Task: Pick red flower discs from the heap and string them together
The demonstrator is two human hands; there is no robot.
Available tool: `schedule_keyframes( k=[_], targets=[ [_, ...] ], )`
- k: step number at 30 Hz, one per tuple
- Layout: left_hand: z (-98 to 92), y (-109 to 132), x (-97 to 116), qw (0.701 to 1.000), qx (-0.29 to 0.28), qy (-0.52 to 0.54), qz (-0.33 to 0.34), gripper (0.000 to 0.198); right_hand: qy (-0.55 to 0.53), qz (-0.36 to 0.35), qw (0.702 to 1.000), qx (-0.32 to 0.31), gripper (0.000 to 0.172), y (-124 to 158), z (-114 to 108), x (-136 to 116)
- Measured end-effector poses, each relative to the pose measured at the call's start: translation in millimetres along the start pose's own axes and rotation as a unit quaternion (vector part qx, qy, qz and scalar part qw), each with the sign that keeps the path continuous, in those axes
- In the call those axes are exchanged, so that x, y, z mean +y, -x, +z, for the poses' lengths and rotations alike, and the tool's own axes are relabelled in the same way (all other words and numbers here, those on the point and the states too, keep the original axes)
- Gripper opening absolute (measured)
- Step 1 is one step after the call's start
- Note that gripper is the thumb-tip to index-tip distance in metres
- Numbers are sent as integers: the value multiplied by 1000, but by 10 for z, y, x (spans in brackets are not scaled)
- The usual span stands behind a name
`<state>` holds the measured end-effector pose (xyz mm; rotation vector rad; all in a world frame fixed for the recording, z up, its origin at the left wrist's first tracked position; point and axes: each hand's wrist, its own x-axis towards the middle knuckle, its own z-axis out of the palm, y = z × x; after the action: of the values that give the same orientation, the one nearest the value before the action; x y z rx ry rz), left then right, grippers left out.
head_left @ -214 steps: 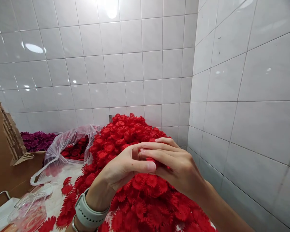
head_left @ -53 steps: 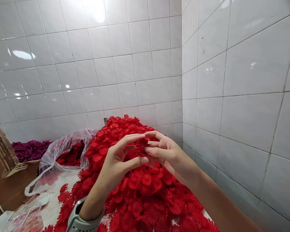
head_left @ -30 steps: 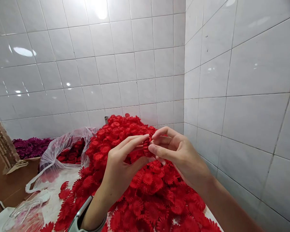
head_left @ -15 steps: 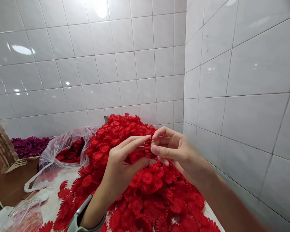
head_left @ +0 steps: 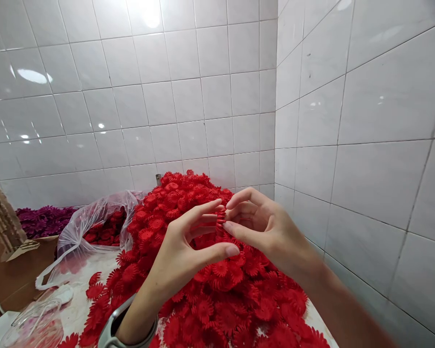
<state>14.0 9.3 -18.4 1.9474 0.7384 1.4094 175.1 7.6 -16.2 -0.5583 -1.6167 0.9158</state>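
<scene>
Between my hands a red artificial flower head (head_left: 221, 218) is turned edge-on, its petals facing left. My right hand (head_left: 263, 220) has it pinched by its right side between thumb and fingers. My left hand (head_left: 192, 241) is open around its left side, thumb lowered well apart from the fingers, the fingertips close to the petals. Whether those fingertips touch it I cannot tell. Behind and below both hands rises a big heap of red flower heads (head_left: 217, 309). A watch with a pale strap (head_left: 121, 321) is on my left wrist.
Left of the heap lies a clear plastic bag (head_left: 72, 237) with darker red flowers inside. Purple flowers (head_left: 45, 220) sit in a cardboard box (head_left: 25, 275) at the far left. Clear plastic containers (head_left: 36, 321) stand at the lower left. Tiled walls (head_left: 217, 96) enclose the back and right.
My left thumb has dropped away from the flower head and the left hand has opened wider. My right hand has shifted slightly left with the flower head.
</scene>
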Motion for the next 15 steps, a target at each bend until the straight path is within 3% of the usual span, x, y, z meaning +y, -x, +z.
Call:
schedule_keyframes(
  k=[3, 10, 15],
  targets=[
    [-2, -3, -3, 997, 28, 33, -64, 32, 32, -36, 999, -4, 13, 8, 17, 43],
    [-6, -46, -33, 994, 70, 42, -74, 8, -21, -25, 999, -35, 13, -30, 13, 78],
    [-27, -76, -91, 992, 48, 50, -101, 11, -88, 13, 995, -40, 16, -110, -44, 151]
  ],
)
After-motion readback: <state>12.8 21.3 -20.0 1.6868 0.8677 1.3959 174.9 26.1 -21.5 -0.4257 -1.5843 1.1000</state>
